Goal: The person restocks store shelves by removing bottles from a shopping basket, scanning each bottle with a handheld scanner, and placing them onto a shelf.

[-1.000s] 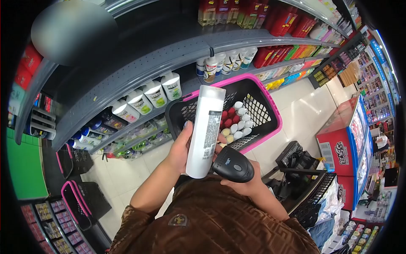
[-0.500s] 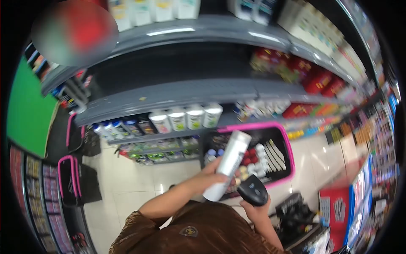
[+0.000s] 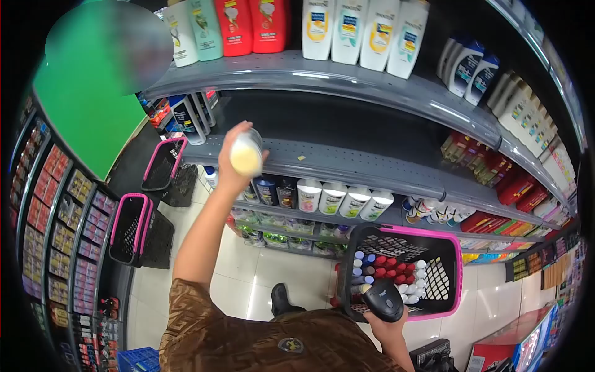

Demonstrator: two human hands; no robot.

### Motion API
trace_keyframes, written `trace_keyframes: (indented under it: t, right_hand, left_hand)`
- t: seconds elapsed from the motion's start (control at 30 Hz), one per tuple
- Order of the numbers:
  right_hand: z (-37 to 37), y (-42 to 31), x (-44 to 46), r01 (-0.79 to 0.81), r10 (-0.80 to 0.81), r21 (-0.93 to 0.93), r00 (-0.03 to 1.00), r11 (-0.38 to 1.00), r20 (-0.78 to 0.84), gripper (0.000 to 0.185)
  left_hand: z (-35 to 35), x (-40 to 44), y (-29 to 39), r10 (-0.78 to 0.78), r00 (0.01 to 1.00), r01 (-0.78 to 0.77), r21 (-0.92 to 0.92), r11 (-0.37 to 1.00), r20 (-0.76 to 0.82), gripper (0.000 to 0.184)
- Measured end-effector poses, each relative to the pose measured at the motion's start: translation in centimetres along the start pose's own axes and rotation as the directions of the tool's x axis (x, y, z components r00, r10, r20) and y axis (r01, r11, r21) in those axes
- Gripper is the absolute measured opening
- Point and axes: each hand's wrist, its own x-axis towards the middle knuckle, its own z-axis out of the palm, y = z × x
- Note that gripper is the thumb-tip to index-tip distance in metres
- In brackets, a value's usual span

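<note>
My left hand is wrapped round a bottle, raised at the edge of the middle shelf; its pale yellow round end faces me. At the lower right, my right hand grips a black handheld scanner. The scanner is over the near side of a black basket with a pink rim. Inside the basket stand several bottles with red, white and blue caps.
White bottles line the lower shelf, and shampoo bottles fill part of the upper one. Two baskets with pink handles stand at the left, by a green panel. A red and blue freezer is at the lower right.
My left hand has carried the bottle from above the basket up and left to the middle shelf. My right hand still holds the scanner. The view has swung left.
</note>
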Motion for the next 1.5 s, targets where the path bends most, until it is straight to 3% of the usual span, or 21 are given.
trace_keyframes:
  t: [0.03,0.07,0.17,0.2,0.27,0.37,0.5,0.57,0.67,0.73,0.87,1.0,1.1,1.17,1.4,1.5]
  right_hand:
    - [0.5,-0.4,0.4,0.007,-0.007,-0.002,1.0,1.0,0.007,0.065]
    - [1.0,-0.8,0.7,0.022,-0.023,-0.041,1.0,0.999,-0.02,0.058]
    - [2.3,-2.2,1.3,0.056,-0.061,-0.073,0.996,0.996,-0.061,0.052]
    - [2.6,-2.5,1.2,0.031,-0.037,-0.081,0.996,0.996,-0.079,0.051]
    - [3.2,-2.4,1.3,0.002,-0.01,-0.091,0.996,0.996,-0.089,0.051]
    - [3.9,-1.9,1.6,-0.038,0.032,-0.057,0.995,0.998,-0.097,0.05]
    - [3.9,-1.9,1.7,-0.051,0.039,-0.101,0.993,0.994,-0.113,0.05]
    - [3.9,-2.0,1.7,-0.081,0.07,-0.111,0.993,0.991,-0.098,0.05]
    - [3.7,-1.6,1.5,-0.092,0.085,-0.086,0.993,0.992,-0.086,0.048]
    - [3.8,-1.5,1.4,-0.103,0.096,-0.071,0.991,0.992,-0.089,0.048]
    - [4.6,-2.0,2.1,-0.082,0.082,0.007,0.988,0.997,-0.13,0.048]
    - [4.6,-1.4,2.5,-0.058,0.058,0.005,0.996,0.998,-0.072,0.05]
    - [4.3,-1.1,2.4,-0.068,0.073,-0.074,0.995,0.995,0.074,0.064]
    - [5.4,-2.0,2.7,-0.043,0.042,-0.021,0.998,0.999,-0.047,0.05]
    - [3.9,-1.8,1.4,-0.091,0.084,-0.097,0.994,0.991,-0.074,0.05]
    - [3.7,-1.2,0.9,-0.062,0.05,-0.067,0.985,0.996,-0.167,0.05]
  left_hand:
    - [-0.8,1.1,-1.2,-0.145,0.989,0.144,-0.008,0.989,-0.009,0.067]
    - [-1.1,1.9,-3.7,-0.165,0.984,0.166,0.011,0.986,-0.067,0.067]
    - [-2.8,4.3,-8.0,-0.463,0.878,0.463,-0.033,0.886,-0.122,0.074]
    - [-3.2,4.7,-9.8,-0.468,0.876,0.467,-0.032,0.883,-0.121,0.074]
    - [-3.8,5.1,-13.4,-0.464,0.87,0.491,0.193,0.85,-0.169,0.083]
    - [-4.4,6.3,-14.1,-0.532,0.836,0.549,0.162,0.82,-0.136,0.089]
    - [-3.7,5.8,-16.2,-0.485,0.861,0.508,0.257,0.822,-0.151,0.092]
    - [-3.9,5.8,-15.9,-0.535,0.839,0.54,0.258,0.801,-0.094,0.092]
    - [-4.2,5.1,-16.7,-0.544,0.838,0.54,0.224,0.811,-0.05,0.091]
    - [-4.6,4.0,-19.7,-0.506,0.855,0.495,0.11,0.862,0.114,0.085]
    - [-5.2,3.7,-20.9,-0.512,0.834,0.522,0.009,0.853,0.208,0.077]
    - [-4.8,3.4,-20.0,-0.537,0.822,0.547,0.0,0.837,0.188,0.076]
    - [-5.0,3.6,-19.5,-0.531,0.827,0.544,-0.027,0.838,0.187,0.076]
    - [-5.2,3.9,-18.8,-0.548,0.808,0.564,-0.015,0.826,0.214,0.076]
    - [-5.4,3.5,-20.2,-0.553,0.798,0.569,0.002,0.822,0.237,0.074]
    - [-5.3,3.4,-20.6,-0.533,0.813,0.551,-0.013,0.834,0.233,0.076]
